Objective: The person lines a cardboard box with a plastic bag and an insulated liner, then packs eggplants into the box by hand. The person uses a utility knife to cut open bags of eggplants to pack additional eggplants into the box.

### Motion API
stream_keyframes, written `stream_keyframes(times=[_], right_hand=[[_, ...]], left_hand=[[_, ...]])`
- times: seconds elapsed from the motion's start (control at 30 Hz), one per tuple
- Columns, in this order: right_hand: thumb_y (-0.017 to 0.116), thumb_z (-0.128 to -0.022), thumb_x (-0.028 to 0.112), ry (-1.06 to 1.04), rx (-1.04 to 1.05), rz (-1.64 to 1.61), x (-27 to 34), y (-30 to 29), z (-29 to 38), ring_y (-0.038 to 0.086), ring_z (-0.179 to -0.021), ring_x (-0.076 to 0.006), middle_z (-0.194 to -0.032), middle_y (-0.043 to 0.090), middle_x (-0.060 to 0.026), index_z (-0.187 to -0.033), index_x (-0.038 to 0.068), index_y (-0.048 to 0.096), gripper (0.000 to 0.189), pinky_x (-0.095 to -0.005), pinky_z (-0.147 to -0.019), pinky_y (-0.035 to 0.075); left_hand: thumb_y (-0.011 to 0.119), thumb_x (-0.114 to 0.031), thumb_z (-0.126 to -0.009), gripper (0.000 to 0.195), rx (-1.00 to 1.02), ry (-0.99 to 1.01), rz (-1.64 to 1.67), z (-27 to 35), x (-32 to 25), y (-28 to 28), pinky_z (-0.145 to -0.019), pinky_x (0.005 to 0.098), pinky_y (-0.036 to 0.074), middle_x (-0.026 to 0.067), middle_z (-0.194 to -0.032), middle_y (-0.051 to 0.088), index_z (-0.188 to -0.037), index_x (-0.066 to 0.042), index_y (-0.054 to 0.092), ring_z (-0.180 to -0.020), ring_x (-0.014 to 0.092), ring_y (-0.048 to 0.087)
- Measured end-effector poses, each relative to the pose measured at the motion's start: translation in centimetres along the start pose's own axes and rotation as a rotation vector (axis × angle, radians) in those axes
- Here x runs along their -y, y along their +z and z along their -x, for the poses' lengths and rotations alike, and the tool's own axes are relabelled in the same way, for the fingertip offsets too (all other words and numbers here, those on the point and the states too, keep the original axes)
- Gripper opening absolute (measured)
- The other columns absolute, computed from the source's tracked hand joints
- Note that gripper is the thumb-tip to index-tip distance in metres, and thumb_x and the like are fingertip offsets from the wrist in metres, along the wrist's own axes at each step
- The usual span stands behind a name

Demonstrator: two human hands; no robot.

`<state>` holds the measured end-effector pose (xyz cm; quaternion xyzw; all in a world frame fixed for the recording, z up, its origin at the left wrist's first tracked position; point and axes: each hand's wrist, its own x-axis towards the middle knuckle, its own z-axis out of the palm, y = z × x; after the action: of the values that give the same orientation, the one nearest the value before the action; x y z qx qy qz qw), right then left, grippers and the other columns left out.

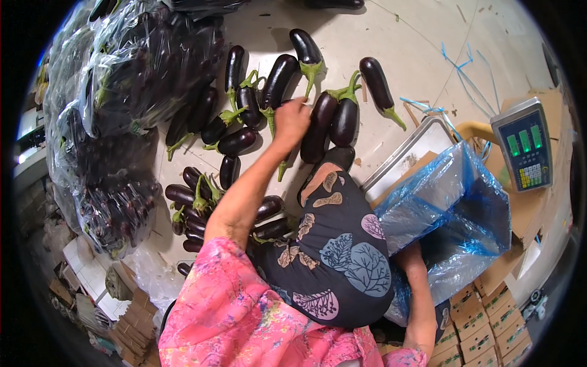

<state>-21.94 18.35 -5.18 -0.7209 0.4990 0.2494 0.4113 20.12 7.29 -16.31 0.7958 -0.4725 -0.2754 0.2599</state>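
My left hand (293,118) reaches down among dark purple eggplants on the floor. Part of an eggplant with a green stem (281,171) shows below the wrist; whether the fingers grip it is hidden. Left of the hand lies a long eggplant (279,80), and to the right a pair of eggplants (345,121) with green stems. Beyond the fingertips is another eggplant (306,46). My right hand (408,256) is mostly hidden at the blue plastic liner bag (463,215), which stands open beside my right leg.
A digital scale display (523,144) stands at the right, beside a metal scale platform (403,149). Clear plastic covers heaped eggplants (137,78) at left. Small eggplants (197,202) lie nearer me. Cardboard boxes (486,321) are at lower right; blue twine (458,66) lies on the floor.
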Motion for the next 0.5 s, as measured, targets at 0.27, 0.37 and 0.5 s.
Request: stream_keyframes(times=[0.27, 0.37, 0.5], right_hand=[[0.053, -0.092, 0.022, -0.160, -0.035, 0.097, -1.7, 3.1, -1.7, 0.042, -0.131, -0.0323, -0.139, 0.050, -0.0161, -0.133, 0.005, 0.051, 0.044, -0.0375, -0.113, 0.028], [0.053, -0.092, 0.022, -0.097, 0.015, 0.047, -0.6, 1.9, -1.9, 0.043, -0.131, -0.0318, -0.140, 0.050, -0.0163, -0.133, 0.005, 0.051, 0.044, -0.0366, -0.112, 0.029], [0.054, -0.092, 0.021, -0.066, 0.087, 0.029, 0.1, 0.6, -1.4, 0.043, -0.131, -0.0311, -0.140, 0.049, -0.0165, -0.132, 0.005, 0.051, 0.044, -0.0355, -0.112, 0.030]], left_hand=[[0.058, -0.012, -0.087, 0.028, -0.143, -0.161, 0.207, 6.8, 5.5, -3.2, -0.087, 0.0330, 0.049, 0.0156, -0.102, 0.069, -0.110, 0.002, 0.064, -0.093, 0.024, 0.066], [0.060, -0.011, -0.083, 0.032, -0.139, -0.186, 0.174, 8.8, 3.4, -2.4, -0.088, 0.0367, 0.048, 0.0174, -0.104, 0.065, -0.112, 0.001, 0.064, -0.097, 0.029, 0.064], [0.060, -0.007, -0.082, 0.031, -0.145, -0.101, 0.095, 9.7, 3.9, -2.1, -0.079, 0.0365, 0.051, 0.0168, -0.110, 0.057, -0.112, 0.001, 0.061, -0.099, 0.030, 0.058]])
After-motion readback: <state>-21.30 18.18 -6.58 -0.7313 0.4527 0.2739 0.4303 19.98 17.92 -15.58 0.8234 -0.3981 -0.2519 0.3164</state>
